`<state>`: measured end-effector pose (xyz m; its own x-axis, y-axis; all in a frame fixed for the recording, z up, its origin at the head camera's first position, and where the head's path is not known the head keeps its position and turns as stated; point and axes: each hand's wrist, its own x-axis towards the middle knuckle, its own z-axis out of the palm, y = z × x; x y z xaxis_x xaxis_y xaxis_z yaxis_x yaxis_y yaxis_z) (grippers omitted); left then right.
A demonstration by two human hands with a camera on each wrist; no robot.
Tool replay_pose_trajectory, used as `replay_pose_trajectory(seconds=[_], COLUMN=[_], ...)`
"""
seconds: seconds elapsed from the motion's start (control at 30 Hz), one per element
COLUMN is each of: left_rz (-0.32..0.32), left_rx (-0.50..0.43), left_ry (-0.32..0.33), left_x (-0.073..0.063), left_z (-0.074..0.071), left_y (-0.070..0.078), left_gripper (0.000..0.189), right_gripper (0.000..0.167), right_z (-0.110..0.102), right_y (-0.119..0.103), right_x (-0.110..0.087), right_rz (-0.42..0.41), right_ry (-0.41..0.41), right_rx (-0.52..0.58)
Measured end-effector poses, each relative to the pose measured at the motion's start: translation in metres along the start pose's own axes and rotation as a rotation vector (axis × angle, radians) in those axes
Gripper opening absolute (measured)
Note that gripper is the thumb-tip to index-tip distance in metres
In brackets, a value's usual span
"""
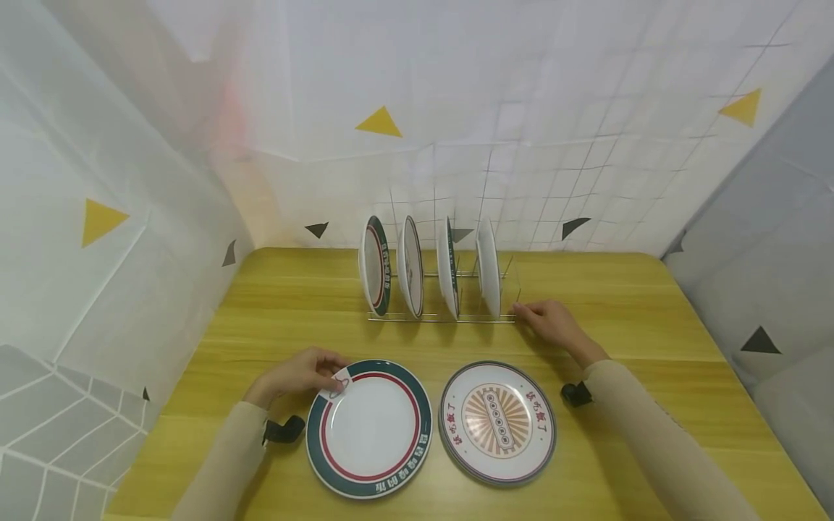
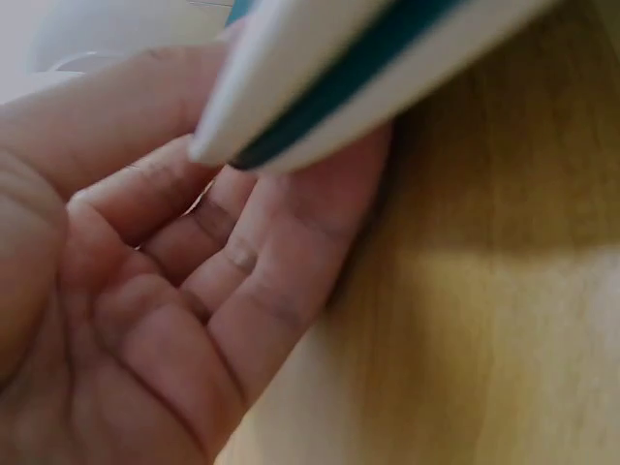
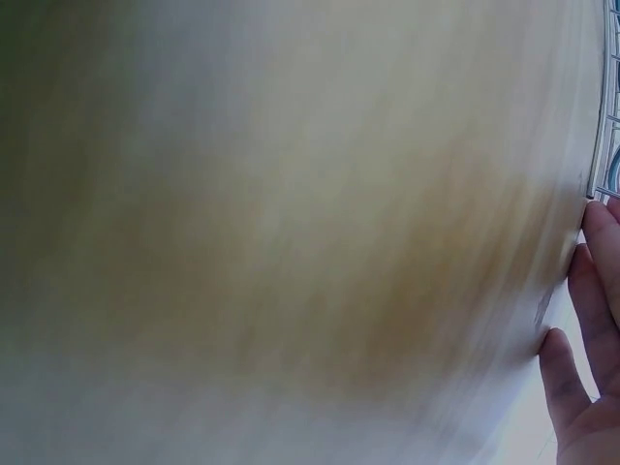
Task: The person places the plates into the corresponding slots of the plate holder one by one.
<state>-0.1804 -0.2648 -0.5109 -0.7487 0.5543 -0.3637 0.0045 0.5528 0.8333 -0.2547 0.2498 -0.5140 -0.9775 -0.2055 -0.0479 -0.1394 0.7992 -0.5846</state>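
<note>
My left hand (image 1: 301, 376) holds the near-left plate, a white plate with a green rim and red ring (image 1: 374, 430), by its upper left edge. The thumb lies on top; in the left wrist view the fingers curl beneath the plate's edge (image 2: 329, 92). My right hand (image 1: 555, 324) is at the right end of a wire plate rack (image 1: 472, 319). In the right wrist view its extended fingers (image 3: 593, 291) rest at the table beside the rack's wire end. Several plates stand upright in the rack, among them a green-rimmed plate (image 1: 368, 264) at the left and a white plate (image 1: 488, 271) at the right.
Right of the held plate lies a printed plate with a sunburst centre (image 1: 469, 441), with another rim showing under it. The wooden table (image 1: 293, 289) meets a white sheeted wall (image 1: 313, 181) behind the rack, and sheets hang at both sides.
</note>
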Motion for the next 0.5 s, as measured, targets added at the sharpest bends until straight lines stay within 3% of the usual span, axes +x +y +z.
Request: replay_pose_trajectory(seconds=[0.5], left_rz=[0.029], left_rx=[0.086], left_ry=[0.062], left_x=[-0.0086], left_z=[-0.0006], left_y=[0.0077], left_gripper=[0.026], right_gripper=[0.046], right_z=[-0.0002], right_y=[0.0003], right_x=[0.0007], right_rz=[-0.004], right_ry=[-0.005], right_rx=[0.015])
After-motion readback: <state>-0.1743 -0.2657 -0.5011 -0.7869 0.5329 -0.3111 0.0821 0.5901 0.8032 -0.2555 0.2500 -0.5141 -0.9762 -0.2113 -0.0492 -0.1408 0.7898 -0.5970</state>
